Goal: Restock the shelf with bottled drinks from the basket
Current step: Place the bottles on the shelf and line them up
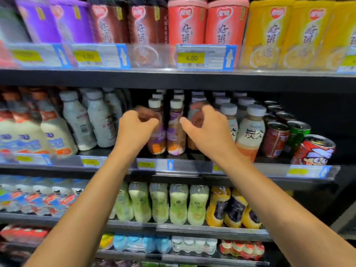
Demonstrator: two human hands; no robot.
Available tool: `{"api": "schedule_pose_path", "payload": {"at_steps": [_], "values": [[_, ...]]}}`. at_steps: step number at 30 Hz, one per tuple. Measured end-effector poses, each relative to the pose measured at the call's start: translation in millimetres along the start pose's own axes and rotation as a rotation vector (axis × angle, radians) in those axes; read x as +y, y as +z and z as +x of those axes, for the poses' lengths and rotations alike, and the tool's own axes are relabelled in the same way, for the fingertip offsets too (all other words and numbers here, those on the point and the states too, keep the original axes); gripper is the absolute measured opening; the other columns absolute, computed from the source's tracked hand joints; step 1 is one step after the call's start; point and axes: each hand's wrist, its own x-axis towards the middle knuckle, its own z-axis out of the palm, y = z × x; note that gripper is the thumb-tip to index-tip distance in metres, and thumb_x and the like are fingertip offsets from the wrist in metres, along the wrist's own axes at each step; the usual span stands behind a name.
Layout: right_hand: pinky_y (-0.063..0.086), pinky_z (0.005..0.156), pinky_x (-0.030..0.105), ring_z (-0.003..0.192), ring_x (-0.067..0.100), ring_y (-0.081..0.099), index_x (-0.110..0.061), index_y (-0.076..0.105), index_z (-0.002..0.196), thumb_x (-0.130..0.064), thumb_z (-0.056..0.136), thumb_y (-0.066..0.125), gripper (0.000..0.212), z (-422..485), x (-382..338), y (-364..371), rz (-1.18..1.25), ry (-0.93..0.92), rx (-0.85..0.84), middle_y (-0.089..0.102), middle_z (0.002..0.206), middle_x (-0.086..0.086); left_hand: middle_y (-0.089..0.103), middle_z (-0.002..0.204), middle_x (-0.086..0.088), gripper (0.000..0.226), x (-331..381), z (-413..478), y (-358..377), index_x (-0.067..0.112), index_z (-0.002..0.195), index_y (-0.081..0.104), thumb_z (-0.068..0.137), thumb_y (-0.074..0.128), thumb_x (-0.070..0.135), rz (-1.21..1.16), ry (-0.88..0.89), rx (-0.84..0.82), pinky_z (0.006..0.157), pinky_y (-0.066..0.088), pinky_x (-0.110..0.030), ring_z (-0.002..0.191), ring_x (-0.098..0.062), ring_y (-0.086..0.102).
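Both my hands reach into the middle shelf (173,166). My left hand (134,130) hangs with loosely curled fingers just left of a purple-labelled brown bottle (157,137); nothing sits between its thumb and fingers. A second purple-labelled bottle (175,135) stands between my hands. My right hand (208,130) is curled the same way in front of an orange-bottomed bottle (191,144), and hides most of it. I see nothing gripped in it. More white-capped bottles stand in rows behind. The basket is out of view.
White milk bottles (100,124) stand left of my hands, pale tea bottles (250,132) and cans (314,151) to the right. Tall porridge cups (186,22) fill the upper shelf. Green bottles (159,203) and multipacks fill the lower shelves. Price tags line the shelf edges.
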Motion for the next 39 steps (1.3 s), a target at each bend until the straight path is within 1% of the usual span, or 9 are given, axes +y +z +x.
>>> {"api": "schedule_pose_path", "payload": {"at_steps": [6,9,14,18,22,26,29,34,39], "values": [[0.039,0.069,0.039,0.099,0.042,0.06,-0.012,0.053,0.076,-0.053,0.086,0.064,0.044,-5,-8,50,-0.264,0.236,-0.108,0.067,0.1,0.02,0.071,0.102,-0.012,0.063,-55,20,7,0.012,0.116,0.061,0.062,0.086,0.033,0.1,-0.172,-0.165,0.089,0.053,-0.041,0.096,-0.025,0.067],[0.047,0.071,0.04,0.093,0.042,0.063,-0.009,0.059,0.075,-0.053,0.084,0.066,0.046,-8,-5,61,-0.292,0.255,-0.08,0.069,0.093,0.02,0.067,0.109,-0.009,0.076,-65,23,13,0.016,0.119,0.054,0.056,0.085,0.045,0.143,-0.121,-0.223,0.083,0.052,-0.035,0.098,-0.024,0.065],[0.043,0.068,0.037,0.089,0.041,0.061,-0.013,0.046,0.076,-0.044,0.084,0.068,0.04,-7,-3,66,-0.287,0.257,-0.07,0.068,0.092,0.019,0.065,0.107,-0.002,0.064,-68,29,15,0.02,0.112,0.05,0.063,0.089,0.034,0.096,-0.079,-0.266,0.082,0.055,-0.038,0.095,-0.02,0.064],[0.047,0.068,0.038,0.084,0.04,0.061,-0.009,0.054,0.087,-0.047,0.084,0.07,0.041,-7,4,68,-0.265,0.254,-0.055,0.066,0.085,0.015,0.067,0.108,-0.001,0.063,-73,30,14,0.017,0.121,0.055,0.068,0.087,0.027,0.007,-0.08,-0.303,0.083,0.055,-0.035,0.095,-0.017,0.065],[0.046,0.064,0.035,0.079,0.035,0.06,-0.014,0.047,0.075,-0.05,0.083,0.07,0.044,-6,12,68,-0.237,0.271,-0.064,0.061,0.078,0.009,0.068,0.109,0.0,0.056,-74,27,10,0.02,0.123,0.058,0.073,0.084,0.024,-0.04,-0.054,-0.332,0.083,0.053,-0.03,0.096,-0.015,0.066],[0.049,0.065,0.036,0.082,0.031,0.061,-0.014,0.057,0.09,-0.072,0.074,0.067,0.061,-9,11,69,-0.364,0.217,-0.05,0.063,0.081,0.004,0.065,0.112,0.003,0.058,-73,25,8,0.024,0.125,0.055,0.074,0.082,0.034,0.041,0.004,-0.357,0.078,0.05,-0.022,0.1,-0.013,0.064],[0.042,0.064,0.033,0.087,0.031,0.062,-0.017,0.049,0.08,-0.066,0.075,0.071,0.055,-9,8,71,-0.398,0.233,-0.096,0.064,0.087,0.007,0.059,0.12,-0.002,0.074,-75,25,10,0.026,0.127,0.049,0.066,0.086,0.042,0.163,0.014,-0.351,0.085,0.051,-0.032,0.105,-0.019,0.061],[0.047,0.068,0.034,0.091,0.032,0.063,-0.016,0.052,0.085,-0.052,0.08,0.076,0.043,-7,9,69,-0.35,0.236,-0.123,0.067,0.096,0.009,0.062,0.121,-0.004,0.075,-76,27,12,0.021,0.128,0.047,0.066,0.089,0.027,0.171,-0.01,-0.387,0.093,0.054,-0.043,0.105,-0.022,0.063],[0.041,0.068,0.033,0.092,0.033,0.06,-0.014,0.048,0.084,-0.049,0.082,0.073,0.044,-9,11,66,-0.337,0.261,-0.153,0.055,0.085,0.005,0.063,0.121,-0.005,0.074,-76,27,11,0.02,0.131,0.047,0.069,0.088,0.022,0.133,-0.019,-0.405,0.094,0.054,-0.045,0.107,-0.023,0.063]]}}
